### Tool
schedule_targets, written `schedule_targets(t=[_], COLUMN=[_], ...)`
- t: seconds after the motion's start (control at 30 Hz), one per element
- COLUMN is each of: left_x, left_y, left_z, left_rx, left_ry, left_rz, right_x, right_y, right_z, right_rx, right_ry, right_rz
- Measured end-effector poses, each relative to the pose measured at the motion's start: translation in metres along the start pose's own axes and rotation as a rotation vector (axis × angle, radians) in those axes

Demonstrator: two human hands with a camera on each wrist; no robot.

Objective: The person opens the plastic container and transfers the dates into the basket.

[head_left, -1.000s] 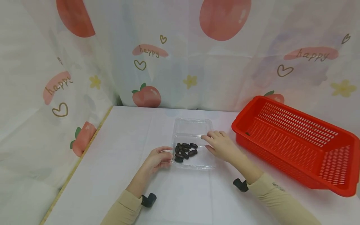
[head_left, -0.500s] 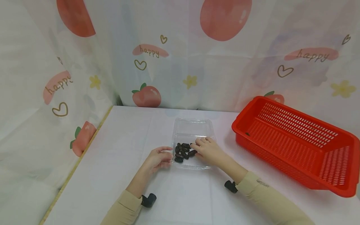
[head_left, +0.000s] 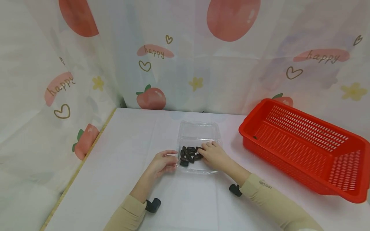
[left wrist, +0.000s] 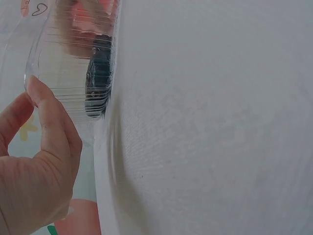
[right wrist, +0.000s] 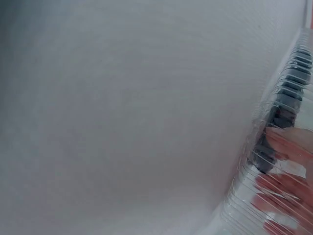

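Several dark brown dates lie in the left part of a clear plastic clamshell box, its lid folded back behind it. My left hand pinches the left rim of the box between thumb and fingertips, as the left wrist view shows. Inside the box, my right hand has its curled fingers at the right-hand dates. Through the ridged box wall in the right wrist view, the right thumb lies against a dark date. The fingertips on its far side are hidden there.
A large red slotted basket stands to the right of the box, with a small dark piece near its left end. The white table meets a printed curtain at its back and left edges.
My right hand has moved left and down from the box's right edge to the dates, then settled there. The left hand and the box have stayed in place.
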State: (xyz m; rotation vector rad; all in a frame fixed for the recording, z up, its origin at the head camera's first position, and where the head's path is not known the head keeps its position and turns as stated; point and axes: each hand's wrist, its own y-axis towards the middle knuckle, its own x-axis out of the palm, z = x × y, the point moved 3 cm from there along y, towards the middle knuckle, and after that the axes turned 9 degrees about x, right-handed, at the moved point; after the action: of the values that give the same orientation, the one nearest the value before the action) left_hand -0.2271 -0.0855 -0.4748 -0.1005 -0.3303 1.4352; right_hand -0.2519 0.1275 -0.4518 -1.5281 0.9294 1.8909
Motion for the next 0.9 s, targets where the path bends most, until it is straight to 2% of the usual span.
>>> schedule_targets(t=[0.23,0.47,0.73,0.9], left_x=[0.0005,0.0013,0.0008,0.0011], left_y=[-0.0003,-0.0045,-0.0015,-0.0014], left_z=[0.0009,0.0058,0.0021,0.0015], left_rx=[-0.008,-0.004,-0.009,-0.005], left_ry=[-0.009,-0.009,-0.005,-0.004], left_rz=[-0.003,-0.04,-0.009,-0.007], right_x=[0.0052,0.0059,0.0036,-0.0026], right_y=[0.0016,0.0027,0.0039,0.0047], right_z=[0.001,0.0009,0.0017,0.0023], right_rx=[0.006,0.001,-0.014,-0.034], right_ry=[-0.023,-0.044,-0.031,-0.025], right_rz=[-0.009,-0.032,-0.024,0.021])
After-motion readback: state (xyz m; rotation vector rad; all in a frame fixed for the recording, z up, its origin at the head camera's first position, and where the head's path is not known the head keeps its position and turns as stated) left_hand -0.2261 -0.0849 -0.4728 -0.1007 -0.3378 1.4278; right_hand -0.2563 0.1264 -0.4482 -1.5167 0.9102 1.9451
